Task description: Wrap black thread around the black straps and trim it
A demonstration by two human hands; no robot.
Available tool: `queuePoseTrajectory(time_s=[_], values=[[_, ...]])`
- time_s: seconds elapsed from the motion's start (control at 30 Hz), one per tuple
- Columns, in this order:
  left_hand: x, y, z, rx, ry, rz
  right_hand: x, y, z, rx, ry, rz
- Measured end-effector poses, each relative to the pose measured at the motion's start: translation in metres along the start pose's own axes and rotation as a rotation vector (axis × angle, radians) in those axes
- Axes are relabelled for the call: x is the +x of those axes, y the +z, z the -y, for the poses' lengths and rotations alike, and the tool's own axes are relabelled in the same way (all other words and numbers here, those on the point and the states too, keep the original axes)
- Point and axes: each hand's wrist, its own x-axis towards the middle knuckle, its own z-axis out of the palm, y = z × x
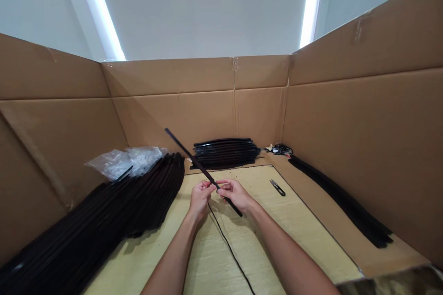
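Note:
A long thin black strip [183, 148] slants across the middle of the view, its far end up and to the left. My right hand [235, 195] is closed around it near its lower end, which pokes out below the fingers. Close beside it, my left hand [201, 197] is pinched at the strip's middle, fingertips almost meeting those of the right. From the left hand a thin black cord [226, 238] hangs down towards me. What exactly the left fingertips pinch, cord or strip, is partly hidden.
Many black strips [138, 207] lie piled at left, with clear plastic bags [129, 162] on top. A bundle of shorter black strips [224, 153] sits at the back. Thread snips [278, 187] and long black strips [339, 200] lie at right. Cardboard walls [173, 110] surround the yellowish board [294, 221].

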Motion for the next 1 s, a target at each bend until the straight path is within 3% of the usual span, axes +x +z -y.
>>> queuePoseTrajectory(time_s=[0.57, 1.0], values=[[-0.0039, 0.0025, -0.0022, -0.022, -0.022, 0.020, 0.0011, 0.0034, -0.0013, 0.053, -0.027, -0.032], [-0.0058, -0.0006, -0.0043, -0.012, -0.100, 0.117, -0.0019, 0.0024, -0.0022, 0.000, 0.003, 0.001]])
